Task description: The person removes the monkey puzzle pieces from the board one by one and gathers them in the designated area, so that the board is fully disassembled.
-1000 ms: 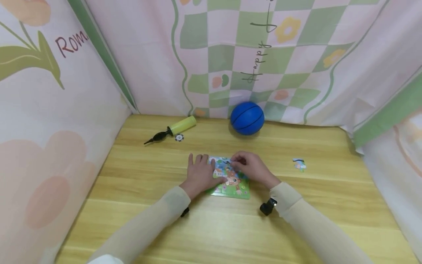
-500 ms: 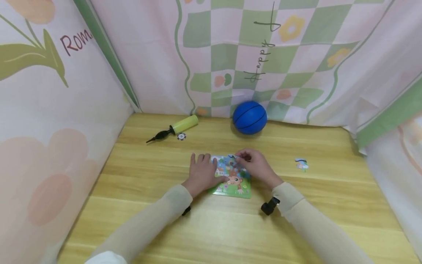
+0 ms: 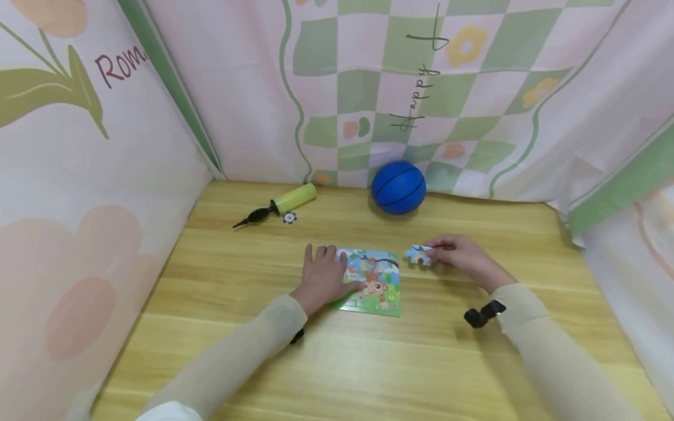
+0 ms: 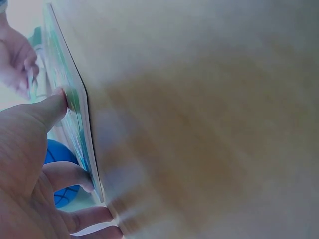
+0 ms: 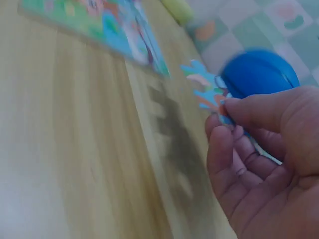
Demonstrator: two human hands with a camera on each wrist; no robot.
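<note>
My left hand (image 3: 322, 276) rests over the left side of a jigsaw puzzle (image 3: 376, 304) that pictures a monkey. The fingers are spread, and the thumb lies on the picture; in the left wrist view, the thumb (image 4: 52, 107) touches the face near the puzzle's edge. My right hand (image 3: 460, 257) is off to the puzzle's right and pinches a puzzle piece (image 3: 418, 255) between thumb and fingertips. Blue, pink and orange patches show on the piece (image 5: 202, 84) in the right wrist view, above its shadow on the table.
A blue ball (image 3: 398, 187) stands at the back against the checkered curtain (image 3: 353, 88). A yellow-green hand pump (image 3: 295, 199) with a black nozzle lies at the back left, beside a small black-and-white disc (image 3: 289, 217). Fabric walls enclose the wooden table (image 3: 368, 368).
My right hand has moved right, away from the puzzle's top, and now holds a piece out in view. The piece seen lying at the right no longer shows. My left hand stays put.
</note>
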